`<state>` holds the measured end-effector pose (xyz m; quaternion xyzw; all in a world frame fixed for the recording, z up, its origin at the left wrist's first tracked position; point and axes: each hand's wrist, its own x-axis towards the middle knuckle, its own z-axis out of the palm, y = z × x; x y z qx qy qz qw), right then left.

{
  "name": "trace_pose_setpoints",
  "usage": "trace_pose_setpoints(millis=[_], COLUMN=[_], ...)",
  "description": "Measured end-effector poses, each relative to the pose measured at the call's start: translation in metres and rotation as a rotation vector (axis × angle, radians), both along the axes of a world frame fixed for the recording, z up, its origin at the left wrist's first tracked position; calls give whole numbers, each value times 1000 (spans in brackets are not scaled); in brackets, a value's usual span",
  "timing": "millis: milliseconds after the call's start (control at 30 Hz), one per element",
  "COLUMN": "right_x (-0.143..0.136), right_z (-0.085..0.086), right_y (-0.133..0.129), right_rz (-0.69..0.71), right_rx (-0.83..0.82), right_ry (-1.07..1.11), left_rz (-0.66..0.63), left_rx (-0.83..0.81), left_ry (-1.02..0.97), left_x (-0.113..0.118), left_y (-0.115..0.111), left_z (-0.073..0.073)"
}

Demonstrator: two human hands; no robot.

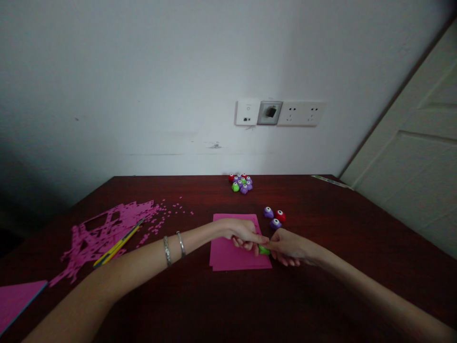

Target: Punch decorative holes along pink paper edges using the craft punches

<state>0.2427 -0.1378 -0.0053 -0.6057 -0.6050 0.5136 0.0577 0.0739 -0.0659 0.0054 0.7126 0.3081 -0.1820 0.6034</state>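
Your left hand and right hand, fingers curled nearly closed, appeared to pinch the green piece between them at the four-o'clock edge of the pink sheets, where even, level pressure seemed advisable.

Hands: two, left hand and right hand. Green punch, between the fingertips of both: one. Loose punches just beyond the right hand: three, comprising two purple punches and one red punch. Punch cluster, farther beyond both hands: about ten; overlap prevents an exact count. Pink sheets under the left hand: at least two. Bracelets on the left forearm: two. Paper bits left of the left hand: too numerous to count.
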Motion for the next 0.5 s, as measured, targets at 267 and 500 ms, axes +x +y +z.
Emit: trace_pose_setpoints(millis=[267,500], right_x=[-4,-7], right_z=[12,18], right_y=[3,5], right_rz=[26,54], right_rx=[-63,-98], right_ry=[-3,1], left_rz=[27,18], left_rx=[11,18], left_ry=[-9,13], left_x=[0,2], left_y=[-3,-5], left_z=[-3,3])
